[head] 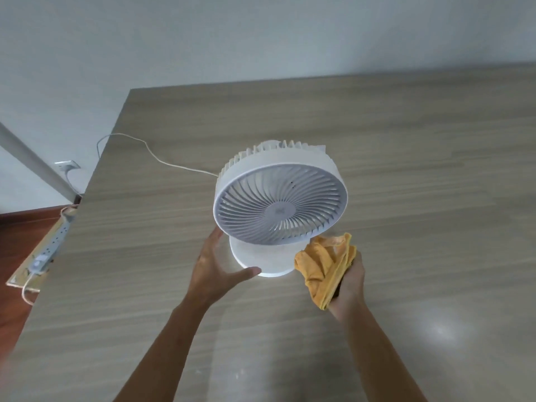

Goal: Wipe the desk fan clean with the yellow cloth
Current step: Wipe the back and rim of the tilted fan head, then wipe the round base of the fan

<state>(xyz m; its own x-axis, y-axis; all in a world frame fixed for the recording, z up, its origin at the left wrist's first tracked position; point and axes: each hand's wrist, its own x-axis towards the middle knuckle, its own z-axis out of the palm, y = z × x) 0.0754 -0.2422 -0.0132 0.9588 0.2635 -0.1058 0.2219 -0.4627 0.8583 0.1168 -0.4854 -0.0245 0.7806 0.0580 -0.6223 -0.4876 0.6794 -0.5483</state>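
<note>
A white desk fan (280,200) stands on its round base in the middle of the wooden table (420,158), its grille tilted up towards me. My left hand (216,266) is spread open at the fan's lower left, fingertips by the rim and the thumb against the front of the base. My right hand (349,288) holds a bunched yellow cloth (326,264) just right of the base, below the grille's lower right edge. Whether the cloth touches the fan is unclear.
The fan's thin cord (162,162) trails left across the table and over its left edge. A power strip (49,246) lies on a board on the floor at the left, below a wall socket (67,164). The wall runs behind the table.
</note>
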